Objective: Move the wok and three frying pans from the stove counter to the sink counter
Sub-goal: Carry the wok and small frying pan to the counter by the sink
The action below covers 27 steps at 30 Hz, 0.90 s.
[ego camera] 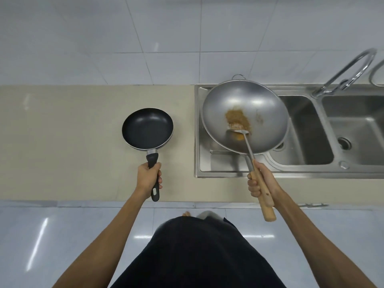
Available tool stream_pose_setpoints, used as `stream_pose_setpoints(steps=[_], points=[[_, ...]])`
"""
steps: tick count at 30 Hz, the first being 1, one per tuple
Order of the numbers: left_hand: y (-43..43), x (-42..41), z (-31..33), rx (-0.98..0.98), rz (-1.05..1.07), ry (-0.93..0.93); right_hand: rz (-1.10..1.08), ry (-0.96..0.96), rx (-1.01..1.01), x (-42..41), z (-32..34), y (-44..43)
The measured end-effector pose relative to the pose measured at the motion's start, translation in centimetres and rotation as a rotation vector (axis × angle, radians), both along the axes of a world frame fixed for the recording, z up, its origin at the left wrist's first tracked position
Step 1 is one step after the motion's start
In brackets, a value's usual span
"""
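Note:
A small black frying pan [147, 128] is over the beige counter [62, 142], left of the sink unit. My left hand [148, 178] grips its black handle. A large steel wok [245, 116] is over the sink's drainboard and left basin, with brown food residue and a metal spatula inside. My right hand [260, 181] grips two wooden handles together, the wok's and apparently the spatula's. I cannot tell whether either pan rests on the surface or hovers just above it.
A steel double sink [332, 129] fills the right side, with curved faucets [351, 73] at the back. A tiled wall stands behind the counter. Glossy floor tiles and my dark clothing lie below the counter's front edge.

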<state>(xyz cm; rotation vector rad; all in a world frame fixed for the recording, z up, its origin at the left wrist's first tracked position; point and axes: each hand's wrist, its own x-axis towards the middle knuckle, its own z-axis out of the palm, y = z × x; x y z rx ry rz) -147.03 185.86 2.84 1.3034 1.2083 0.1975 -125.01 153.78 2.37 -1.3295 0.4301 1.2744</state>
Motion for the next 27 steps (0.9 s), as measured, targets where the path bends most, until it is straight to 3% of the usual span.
stream_pose_setpoints(steps=[27], points=[[5.5,4.7,-4.2,0.012,-0.166,0.066,0.079,0.001,-0.057,-0.5,-1.2,3.5]])
